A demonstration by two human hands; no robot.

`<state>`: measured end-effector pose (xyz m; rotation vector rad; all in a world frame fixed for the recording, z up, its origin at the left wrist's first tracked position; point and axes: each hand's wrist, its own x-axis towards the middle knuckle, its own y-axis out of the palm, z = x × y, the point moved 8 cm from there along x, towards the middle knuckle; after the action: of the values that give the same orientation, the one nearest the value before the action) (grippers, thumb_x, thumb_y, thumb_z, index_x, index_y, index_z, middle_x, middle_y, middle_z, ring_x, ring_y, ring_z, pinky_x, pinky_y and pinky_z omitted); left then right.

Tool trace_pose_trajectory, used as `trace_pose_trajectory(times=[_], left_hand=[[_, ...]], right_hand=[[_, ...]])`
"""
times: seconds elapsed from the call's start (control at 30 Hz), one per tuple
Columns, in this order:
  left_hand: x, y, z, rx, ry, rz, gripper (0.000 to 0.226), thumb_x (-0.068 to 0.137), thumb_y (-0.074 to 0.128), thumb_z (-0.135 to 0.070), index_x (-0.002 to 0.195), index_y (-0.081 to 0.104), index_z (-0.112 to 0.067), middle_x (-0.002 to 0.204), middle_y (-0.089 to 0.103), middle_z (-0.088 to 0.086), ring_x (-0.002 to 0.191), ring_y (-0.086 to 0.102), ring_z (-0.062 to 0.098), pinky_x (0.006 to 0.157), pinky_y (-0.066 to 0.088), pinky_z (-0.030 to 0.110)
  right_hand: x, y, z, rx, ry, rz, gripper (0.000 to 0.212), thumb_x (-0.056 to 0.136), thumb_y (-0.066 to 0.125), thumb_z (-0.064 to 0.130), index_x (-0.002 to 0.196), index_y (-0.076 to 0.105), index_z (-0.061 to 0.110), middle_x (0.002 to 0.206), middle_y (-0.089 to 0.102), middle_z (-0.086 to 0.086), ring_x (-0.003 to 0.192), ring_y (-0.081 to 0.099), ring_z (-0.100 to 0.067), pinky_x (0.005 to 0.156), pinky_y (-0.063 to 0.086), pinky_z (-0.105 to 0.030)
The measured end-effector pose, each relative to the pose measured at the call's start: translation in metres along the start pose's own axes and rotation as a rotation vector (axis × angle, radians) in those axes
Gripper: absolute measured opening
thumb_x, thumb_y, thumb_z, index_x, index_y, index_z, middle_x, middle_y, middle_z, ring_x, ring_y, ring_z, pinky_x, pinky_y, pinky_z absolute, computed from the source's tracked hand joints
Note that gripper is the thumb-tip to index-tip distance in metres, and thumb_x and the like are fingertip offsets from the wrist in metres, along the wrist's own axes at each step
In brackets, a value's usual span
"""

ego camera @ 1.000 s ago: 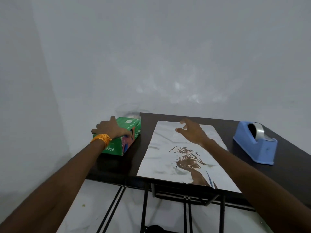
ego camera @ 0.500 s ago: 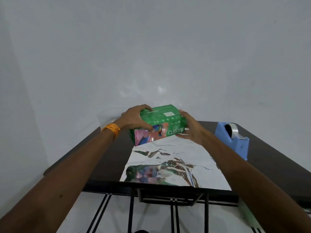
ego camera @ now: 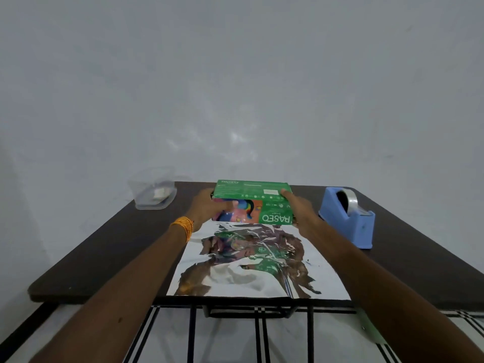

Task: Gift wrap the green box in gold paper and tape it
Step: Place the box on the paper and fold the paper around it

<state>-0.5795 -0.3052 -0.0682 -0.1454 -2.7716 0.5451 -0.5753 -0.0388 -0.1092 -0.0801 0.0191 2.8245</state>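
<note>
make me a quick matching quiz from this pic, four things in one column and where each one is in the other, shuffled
Things:
1. box
2. paper
3. dispenser
4. tub

Places:
a. far left corner of the table
b. held between left hand and right hand
c. right of the paper
d. flat, reaching the table's near edge

Pairs: 1-b, 2-d, 3-c, 4-a

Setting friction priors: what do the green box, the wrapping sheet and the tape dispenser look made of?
Green Paseo box: likely printed cardboard, slight sheen; crisp folded edges.
Wrapping sheet: metallised foil paper, mirror finish; creased, reflects the box, reads silver here.
Tape dispenser: moulded blue plastic, probably matte; rounded shape, uniform colour.
</note>
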Motion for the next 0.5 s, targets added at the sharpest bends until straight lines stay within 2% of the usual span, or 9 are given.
trace_pose_trajectory(times=[0.1, 0.2, 0.3, 0.4, 0.5], left_hand=[[0.003, 0.007, 0.011, -0.006, -0.012, -0.022, 0.024, 0.078, 0.083, -0.02, 0.098, 0.073, -0.012, 0.078, 0.073, -0.004, 0.063, 0.065, 0.001, 0.056, 0.049, 0.012], [0.007, 0.011, 0.022, 0.012, -0.03, -0.029, 0.027, 0.072, 0.087, -0.027, 0.094, 0.076, -0.016, 0.087, 0.076, 0.001, 0.078, 0.07, 0.013, 0.07, 0.056, 0.028], [0.01, 0.012, 0.032, 0.019, -0.043, -0.046, 0.029, 0.07, 0.087, -0.03, 0.093, 0.076, -0.016, 0.089, 0.077, 0.0, 0.088, 0.072, 0.021, 0.081, 0.059, 0.037], [0.008, 0.016, 0.031, 0.022, -0.028, -0.055, 0.02, 0.074, 0.085, -0.03, 0.085, 0.076, -0.016, 0.083, 0.076, 0.002, 0.083, 0.072, 0.019, 0.079, 0.059, 0.035], [0.008, 0.019, 0.031, 0.046, -0.009, -0.063, 0.013, 0.076, 0.084, -0.031, 0.076, 0.071, -0.027, 0.075, 0.074, -0.007, 0.072, 0.069, 0.005, 0.071, 0.057, 0.023]], right_hand=[[0.009, -0.006, -0.013, -0.068, 0.026, -0.021, 0.062, 0.073, 0.075, 0.057, 0.111, 0.067, 0.009, 0.109, 0.072, -0.013, 0.101, 0.069, -0.032, 0.094, 0.054, -0.046], [0.008, -0.007, -0.016, -0.086, 0.026, -0.005, 0.055, 0.079, 0.076, 0.05, 0.108, 0.068, 0.004, 0.1, 0.075, -0.015, 0.092, 0.073, -0.03, 0.086, 0.056, -0.043], [0.009, -0.007, -0.013, -0.101, 0.012, -0.001, 0.043, 0.086, 0.074, 0.041, 0.102, 0.068, 0.001, 0.093, 0.075, -0.016, 0.077, 0.073, -0.026, 0.07, 0.059, -0.035], [0.012, -0.006, -0.016, -0.102, 0.03, -0.002, 0.049, 0.082, 0.076, 0.045, 0.103, 0.068, 0.002, 0.094, 0.076, -0.016, 0.086, 0.074, -0.032, 0.082, 0.06, -0.048], [0.023, -0.01, -0.024, -0.141, 0.034, -0.018, 0.068, 0.061, 0.076, 0.062, 0.1, 0.07, 0.007, 0.097, 0.076, -0.013, 0.09, 0.074, -0.031, 0.089, 0.058, -0.052]])
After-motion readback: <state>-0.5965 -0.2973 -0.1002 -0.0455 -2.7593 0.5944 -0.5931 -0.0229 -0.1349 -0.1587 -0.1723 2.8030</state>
